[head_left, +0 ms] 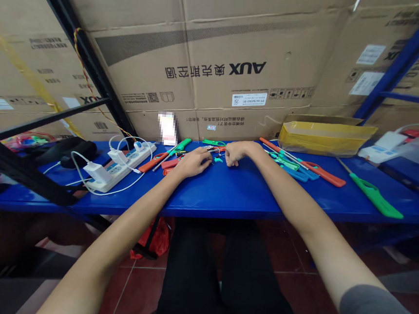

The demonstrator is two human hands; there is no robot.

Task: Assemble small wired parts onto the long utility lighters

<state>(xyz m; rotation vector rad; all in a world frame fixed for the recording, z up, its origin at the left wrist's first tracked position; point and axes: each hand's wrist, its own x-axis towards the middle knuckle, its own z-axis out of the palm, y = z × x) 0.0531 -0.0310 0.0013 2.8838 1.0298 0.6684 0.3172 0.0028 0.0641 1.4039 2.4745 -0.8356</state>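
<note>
My left hand (195, 162) rests low over the blue table with its fingers curled inward, and anything in them is too small to make out. Facing it, my right hand (234, 153) is bent at the wrist and closed like a fist, its contents hidden. Between the hands lie a small green plastic piece (218, 160) and some thin wire-like parts. Beside my left hand are long-necked lighters, including an orange one (153, 162) and a green one (181, 146). Right of my right hand lie more: a red lighter (323, 174), a blue one (295, 173) and a green one (376, 196).
A white power strip (122, 168) with plugged-in chargers and loose cables sits at left. A blurred-out phone-like screen (168, 129) leans against cardboard. A yellow-taped box (326, 138) stands at back right. Blue and black posts frame the table; another person's hand shows far left.
</note>
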